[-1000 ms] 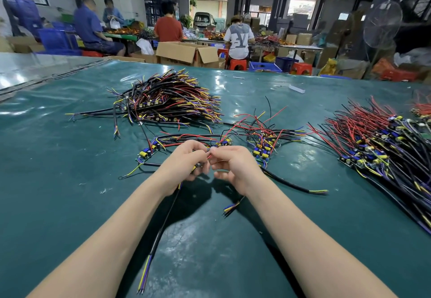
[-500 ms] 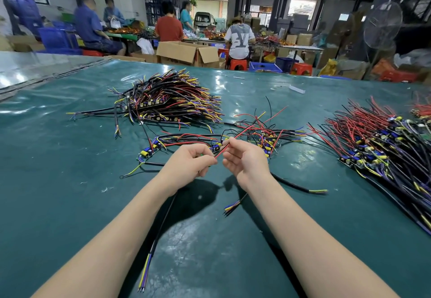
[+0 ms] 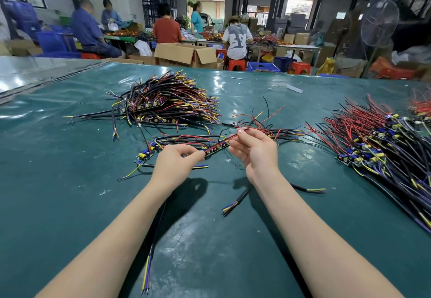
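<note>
A black sheathed cable with yellow and blue cores (image 3: 149,260) is lying on the dark green table cover (image 3: 58,204). Farther out, the left hand (image 3: 175,161) is pinching a thin red wire (image 3: 222,141) in curled fingers. The right hand (image 3: 255,151) is gripping it higher up, just above a narrow circuit board strip (image 3: 145,154). Beyond, 1 heap of black, red and yellow wiring (image 3: 168,104) is sitting.
</note>
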A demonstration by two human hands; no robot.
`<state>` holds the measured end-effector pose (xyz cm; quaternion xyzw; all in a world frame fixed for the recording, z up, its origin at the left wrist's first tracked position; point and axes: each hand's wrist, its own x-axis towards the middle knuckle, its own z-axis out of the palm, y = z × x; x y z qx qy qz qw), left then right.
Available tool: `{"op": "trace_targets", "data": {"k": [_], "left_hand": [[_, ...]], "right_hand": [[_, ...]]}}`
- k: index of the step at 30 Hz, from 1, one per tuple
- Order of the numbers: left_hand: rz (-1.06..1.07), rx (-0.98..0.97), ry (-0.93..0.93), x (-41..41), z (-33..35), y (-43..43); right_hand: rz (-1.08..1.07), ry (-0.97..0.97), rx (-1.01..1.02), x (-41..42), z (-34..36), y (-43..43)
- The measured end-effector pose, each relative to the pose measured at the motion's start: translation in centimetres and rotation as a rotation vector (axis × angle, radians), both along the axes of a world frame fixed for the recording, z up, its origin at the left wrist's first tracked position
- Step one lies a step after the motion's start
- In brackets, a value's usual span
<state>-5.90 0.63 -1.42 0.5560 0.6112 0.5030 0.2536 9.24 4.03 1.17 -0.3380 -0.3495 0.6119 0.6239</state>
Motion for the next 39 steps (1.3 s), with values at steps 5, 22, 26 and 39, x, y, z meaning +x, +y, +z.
{"op": "trace_targets", "data": {"k": [5,22,26,39], "left_hand": [[-0.216,0.012,-0.143,0.1,0.3,-0.3],[-0.212,-0.069,-0.392,-2.3,1.1,-0.1],[-0.384,-0.164,-0.325,-2.3,0.9,-0.3],[-0.613,-0.296,-0.504,-1.4,2.0,-1.0]], "right_hand": [[0.016,0.027,-0.100,1.0,0.2,0.2],[0.351,-0.370,-0.096,3.6,-0.2,1.3],[0.430,-0.116,-0.154,4.3,-0.5,1.6],[0.363,0.158,-0.284,3.8,-1.4,1.9]]}}
